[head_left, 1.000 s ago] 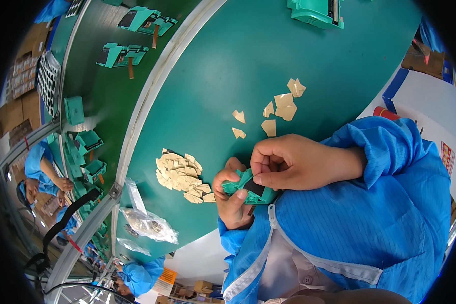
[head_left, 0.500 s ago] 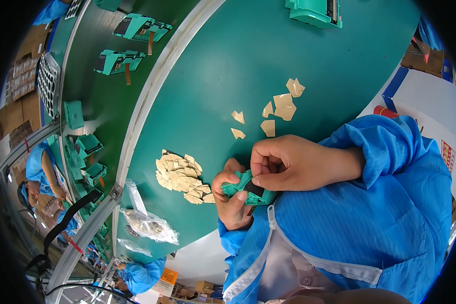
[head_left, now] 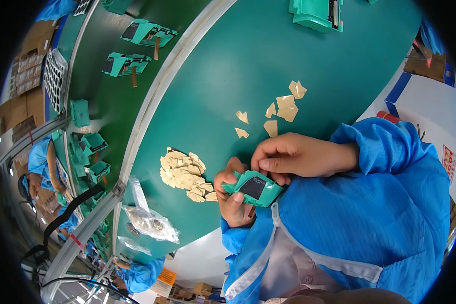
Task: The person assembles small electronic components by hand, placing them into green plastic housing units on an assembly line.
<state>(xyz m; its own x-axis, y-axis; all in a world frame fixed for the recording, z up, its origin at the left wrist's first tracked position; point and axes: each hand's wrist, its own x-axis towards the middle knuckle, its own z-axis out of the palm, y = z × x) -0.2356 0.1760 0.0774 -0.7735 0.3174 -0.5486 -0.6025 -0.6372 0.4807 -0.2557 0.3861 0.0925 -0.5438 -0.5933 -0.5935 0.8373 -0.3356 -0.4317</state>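
Note:
My left hand [head_left: 232, 195] grips a small green plastic housing [head_left: 269, 196] close to my jacket, its thumb and fingers around the housing's left end. A black rectangular label [head_left: 253, 187] lies on the face turned up. A short brown strip [head_left: 251, 212] shows below the housing beside my left palm. My right hand [head_left: 294, 156] is at the housing's upper right edge. Its thumb and index finger are drawn together, and the other fingers curl beside the edge. Whatever may be between those fingertips is hidden.
Left of my hands lies a heap of cream paper pieces [head_left: 181, 172]; several loose pieces [head_left: 286, 108] lie beyond. Clear plastic bags [head_left: 152, 224] rest near the table's left edge. Another green housing [head_left: 316, 14] stands at the far side. Past a metal rail [head_left: 159, 83], a line carries more housings [head_left: 126, 64].
My right thumb has lifted from the black label and drawn back to the index finger, leaving more of the label in view. My left hand keeps its grip. The whole view has shifted slightly.

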